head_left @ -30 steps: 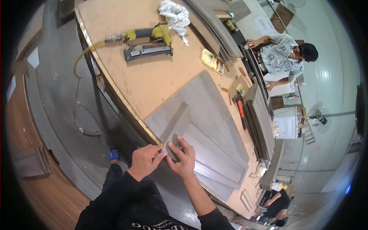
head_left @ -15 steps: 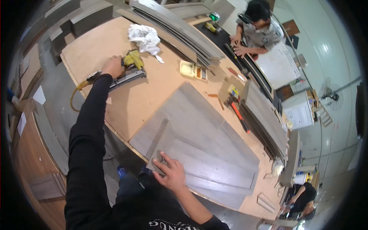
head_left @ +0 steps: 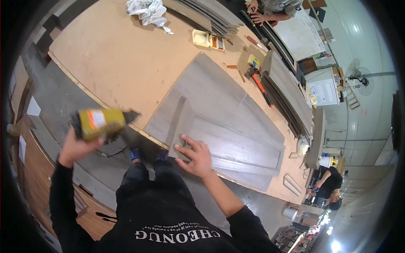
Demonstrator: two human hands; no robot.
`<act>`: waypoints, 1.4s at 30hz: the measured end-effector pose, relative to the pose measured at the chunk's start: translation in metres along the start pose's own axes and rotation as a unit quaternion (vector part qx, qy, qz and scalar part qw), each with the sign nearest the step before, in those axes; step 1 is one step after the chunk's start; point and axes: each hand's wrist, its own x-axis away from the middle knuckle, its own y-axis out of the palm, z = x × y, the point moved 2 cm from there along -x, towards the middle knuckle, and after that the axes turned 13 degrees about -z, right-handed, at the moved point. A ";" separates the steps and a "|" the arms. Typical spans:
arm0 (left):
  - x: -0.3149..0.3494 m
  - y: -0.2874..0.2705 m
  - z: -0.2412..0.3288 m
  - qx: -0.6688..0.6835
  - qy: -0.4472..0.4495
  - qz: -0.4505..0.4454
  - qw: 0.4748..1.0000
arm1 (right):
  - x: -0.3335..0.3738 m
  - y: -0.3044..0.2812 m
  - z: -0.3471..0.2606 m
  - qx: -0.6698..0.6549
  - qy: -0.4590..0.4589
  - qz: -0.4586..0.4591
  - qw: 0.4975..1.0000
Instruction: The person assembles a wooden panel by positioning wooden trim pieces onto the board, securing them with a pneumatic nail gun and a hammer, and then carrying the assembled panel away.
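My left hand is wrapped round a yellow and black nail gun, which is off the table, over the floor beside the near edge and somewhat blurred. My right hand lies with fingers spread on the near end of a narrow grey wooden strip. A small dark object under its fingers is too hidden to name. The strip lies along the left end of a grey framed panel, which rests on a larger flat grey board on the tan worktable.
A crumpled white cloth, a yellow tray and an orange-handled hammer lie on the worktable. Stacked grey panels stand at its far side. A co-worker's hands are across the table. Another person works at the right.
My left hand has lifted the nail gun off the tabletop and brought it nearer, past the table edge. My right hand stays at the strip's end. The view has tilted down.
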 end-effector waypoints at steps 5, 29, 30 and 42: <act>0.016 0.049 -0.064 0.004 -0.045 -0.072 0.996 | -0.004 0.003 -0.006 0.002 -0.003 -0.014 1.000; -0.026 0.099 -0.103 0.134 0.017 -0.179 0.975 | -0.006 0.008 -0.003 0.025 -0.012 0.004 1.000; -0.027 0.099 -0.101 0.134 0.016 -0.180 0.974 | -0.006 0.008 -0.003 0.028 -0.013 0.006 1.000; -0.036 0.099 -0.101 0.136 0.035 -0.204 0.969 | -0.006 0.008 -0.002 0.029 -0.014 0.010 0.999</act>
